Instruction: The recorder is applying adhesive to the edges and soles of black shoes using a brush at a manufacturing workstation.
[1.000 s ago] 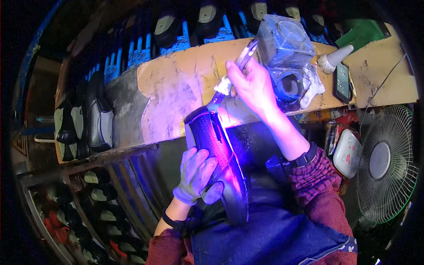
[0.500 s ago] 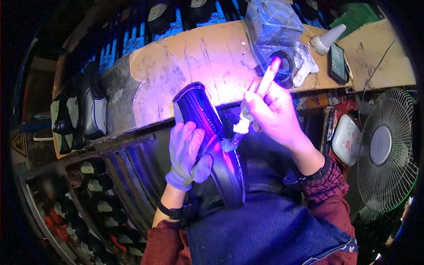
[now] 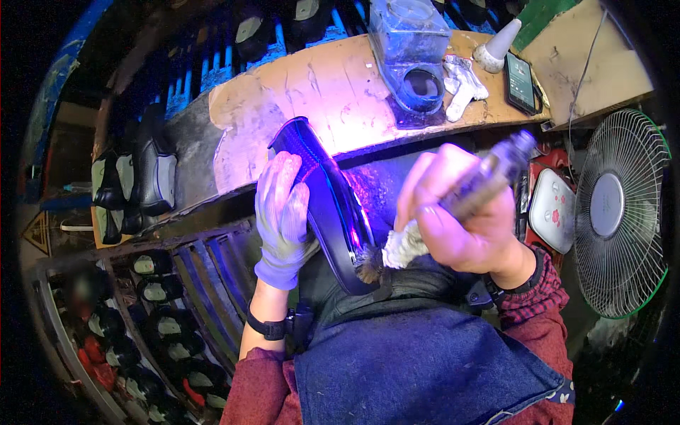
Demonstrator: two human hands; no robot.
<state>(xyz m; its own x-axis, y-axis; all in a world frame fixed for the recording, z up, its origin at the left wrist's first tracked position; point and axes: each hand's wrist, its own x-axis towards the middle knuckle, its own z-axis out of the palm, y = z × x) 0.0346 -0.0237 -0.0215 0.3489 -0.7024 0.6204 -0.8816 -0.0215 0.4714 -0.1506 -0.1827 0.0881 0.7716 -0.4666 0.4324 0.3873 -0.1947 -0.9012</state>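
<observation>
Clasping a black shoe [image 3: 327,212] in gloved left fingers [image 3: 272,183], right fingers [image 3: 440,230] pinching a brush [image 3: 405,246] at its toe [image 3: 346,280]

In L hand [image 3: 278,227]: shoe [image 3: 322,198], heel twd bench [image 3: 195,152], toe nr apron [image 3: 425,361]. In R hand [image 3: 460,227], on shoe's R: brush [image 3: 474,188], bristles [image 3: 368,268] at toe. On bench: row of shoes [image 3: 152,173] at L end, cardboard [image 3: 304,88] mid, container [image 3: 411,42] R of mid, then rag [image 3: 464,85], cone [image 3: 499,46] behind rag, phone [image 3: 520,81] farther R. Behind bench: rear rack [image 3: 214,64] w/ footwear [image 3: 249,30]. Below bench, L side: lower rack [image 3: 212,262], ditto. R of R hand: case [image 3: 552,211], then fan [image 3: 608,205] just beside.
</observation>
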